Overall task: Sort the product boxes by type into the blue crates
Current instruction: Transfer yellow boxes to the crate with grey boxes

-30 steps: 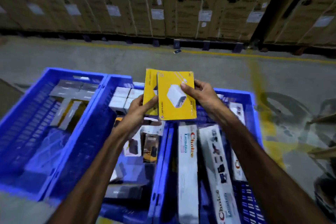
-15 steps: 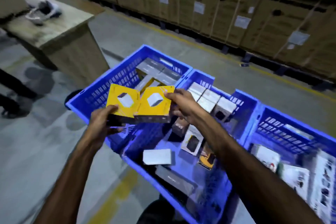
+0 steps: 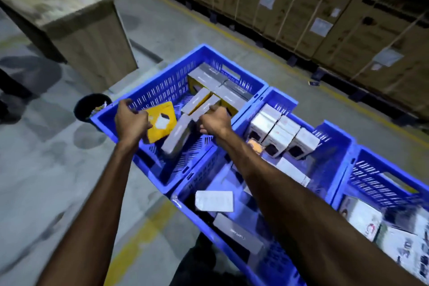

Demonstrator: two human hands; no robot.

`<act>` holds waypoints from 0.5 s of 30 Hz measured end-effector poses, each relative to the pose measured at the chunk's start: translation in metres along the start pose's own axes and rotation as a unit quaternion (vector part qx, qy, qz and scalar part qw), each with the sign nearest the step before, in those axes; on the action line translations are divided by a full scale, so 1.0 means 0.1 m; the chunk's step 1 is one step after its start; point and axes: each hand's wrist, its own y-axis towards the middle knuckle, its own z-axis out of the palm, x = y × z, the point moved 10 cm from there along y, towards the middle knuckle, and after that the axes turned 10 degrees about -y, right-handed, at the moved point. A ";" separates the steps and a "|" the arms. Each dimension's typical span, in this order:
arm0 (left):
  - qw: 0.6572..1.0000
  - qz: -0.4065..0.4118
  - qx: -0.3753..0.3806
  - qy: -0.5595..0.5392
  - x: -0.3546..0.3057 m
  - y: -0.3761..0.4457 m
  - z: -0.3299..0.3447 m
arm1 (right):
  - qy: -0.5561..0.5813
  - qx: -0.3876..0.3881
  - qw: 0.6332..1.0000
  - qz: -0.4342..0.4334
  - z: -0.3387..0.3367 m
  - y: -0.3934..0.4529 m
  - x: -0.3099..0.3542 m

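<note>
Dim warehouse light, motion blur, wide-angle bending at edges

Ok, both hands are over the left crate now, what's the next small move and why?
Probably lower the yellow box in the left hand onto the bare floor of the left crate and let go: yellow-sided boxes already lie there. What the right hand grips is unclear.

three crates (image 3: 251,90) side by side on floor, desk (image 3: 69,18) behind-left, stacked cartons (image 3: 325,7) behind
</note>
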 end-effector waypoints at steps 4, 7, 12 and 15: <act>0.992 0.100 0.014 0.070 -0.29 -0.44 0.24 | -0.009 -0.052 0.997 -0.062 -0.46 -0.30 0.06; 0.979 0.179 0.078 0.058 -0.63 -1.01 0.60 | 0.054 -0.039 0.993 -0.094 -0.86 -0.65 -0.02; 0.943 0.240 0.232 0.009 -0.68 -1.88 1.32 | 0.064 -0.091 0.990 -0.089 -1.94 -1.29 -0.66; 0.906 0.241 0.347 -0.006 -0.61 -2.54 1.80 | 0.037 -0.148 0.987 -0.054 -2.63 -1.72 -1.23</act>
